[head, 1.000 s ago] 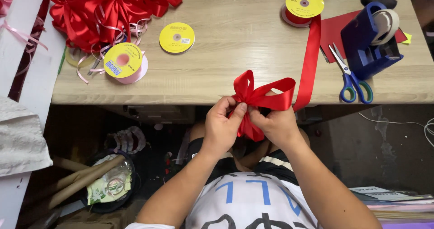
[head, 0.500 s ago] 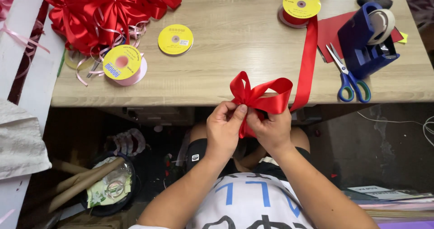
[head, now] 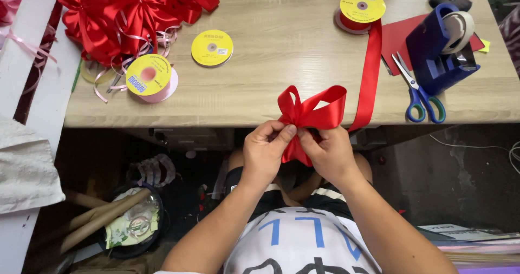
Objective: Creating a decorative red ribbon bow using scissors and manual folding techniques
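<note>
head view: single camera worn on the person's head | faces steeply down | close above the hands [head: 298, 152] | surface [head: 281, 63] beyond them, the person's chest below | no second view shares the scene

bare tabletop [head: 281, 63] ahead, scissors [head: 420, 92] right, bows [head: 124, 14] left
</note>
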